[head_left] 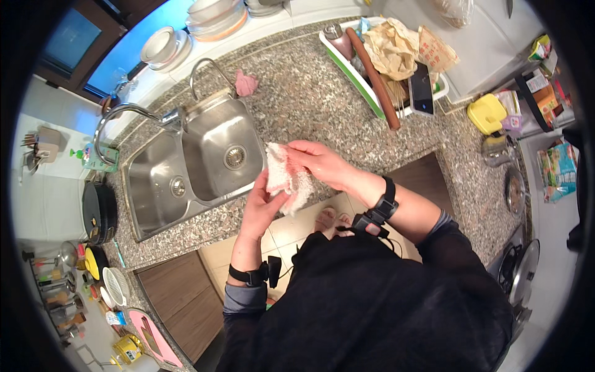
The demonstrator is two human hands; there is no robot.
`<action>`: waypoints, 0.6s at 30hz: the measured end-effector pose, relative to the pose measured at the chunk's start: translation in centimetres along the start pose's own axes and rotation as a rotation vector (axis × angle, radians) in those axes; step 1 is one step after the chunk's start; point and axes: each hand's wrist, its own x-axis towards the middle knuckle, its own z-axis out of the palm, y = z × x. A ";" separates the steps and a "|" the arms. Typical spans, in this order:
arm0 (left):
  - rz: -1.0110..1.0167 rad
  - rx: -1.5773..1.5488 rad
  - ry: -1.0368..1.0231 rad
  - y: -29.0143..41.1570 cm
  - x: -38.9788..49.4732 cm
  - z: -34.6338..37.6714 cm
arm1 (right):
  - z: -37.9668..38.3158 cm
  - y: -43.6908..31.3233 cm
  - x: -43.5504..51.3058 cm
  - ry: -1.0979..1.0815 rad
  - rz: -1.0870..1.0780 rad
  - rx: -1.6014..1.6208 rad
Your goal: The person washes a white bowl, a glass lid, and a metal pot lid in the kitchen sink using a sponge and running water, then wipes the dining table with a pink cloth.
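Note:
A fluffy white and pink cloth (300, 186) is held between both hands, just right of the double steel sink (223, 139) and over the counter's front edge. My left hand (262, 204) grips its lower left part, thumb on top. From the upper right, my right hand (320, 162) pinches the cloth with thumb and fingers. Part of the cloth is hidden behind the fingers. Behind the sink stands a curved chrome faucet (135, 108), with a thinner curved tap (193, 76) beside it. A crumpled pink cloth (246, 83) lies near the thinner tap's base.
At the back right, a white and green tray (355, 88) holds a wooden rolling pin (374, 81), crumpled brown paper (393, 49) and a smartphone (421, 90). Stacked dishes (216, 21) stand on the ledge. A black pan (99, 211) stands left of the sink; a yellow container (486, 114) sits right.

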 end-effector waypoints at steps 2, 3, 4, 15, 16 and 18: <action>-0.068 0.140 -0.054 0.2 0.5 0.4 | -0.1 -0.2 0.1 0.026 -0.024 0.295; -0.121 0.224 -0.058 0.2 0.6 0.2 | 0.0 -0.3 0.3 -0.005 -0.064 0.455; -0.058 0.191 -0.090 -0.3 0.7 0.4 | -0.2 -0.4 0.2 -0.022 -0.027 0.515; 0.212 -0.799 0.170 3.3 0.1 -15.2 | 3.3 1.5 6.5 -0.015 -0.127 -0.472; 0.219 -0.768 0.259 4.5 -0.1 -18.4 | 5.0 2.5 8.6 -0.006 -0.265 -0.734; 0.276 -0.705 0.328 7.2 -0.5 -25.4 | 9.3 4.4 14.0 -0.010 -0.461 -1.149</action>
